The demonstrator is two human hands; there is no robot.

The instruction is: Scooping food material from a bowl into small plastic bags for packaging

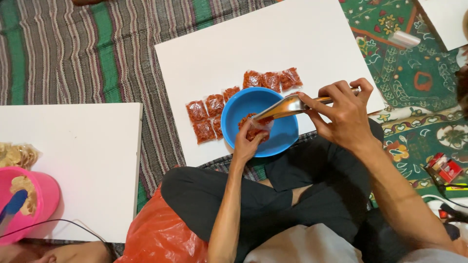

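I sit cross-legged on the floor, and in front of my knees lies a white board [273,44] that serves me as a tabletop. On its near edge stands a blue bowl [287,134], round and shallow, with some red snack pieces inside.

My left hand [248,143] reaches into the bowl from below. Its fingers are closed around a small clear bag [256,127], which is partly filled with the red pieces; the bag is over the middle of the bowl. My right hand [343,114] is closed around the handle of a metal scoop [282,108]. The thumb is on top and the other fingers are curled under the handle. The front of the scoop points to the left and downward and it touches the mouth of the small bag.

Behind and to the left of the bowl lie filled red packets [204,117] in rows on the board, close beside each other; three more of them are behind the bowl.

At my left knee there is an orange plastic bag [156,234]. Further left is a second white board [92,160], and on its near corner stands a pink bowl [44,195] with pale chips. To my right, on the patterned green cloth [414,68], lies a small red box [444,168].
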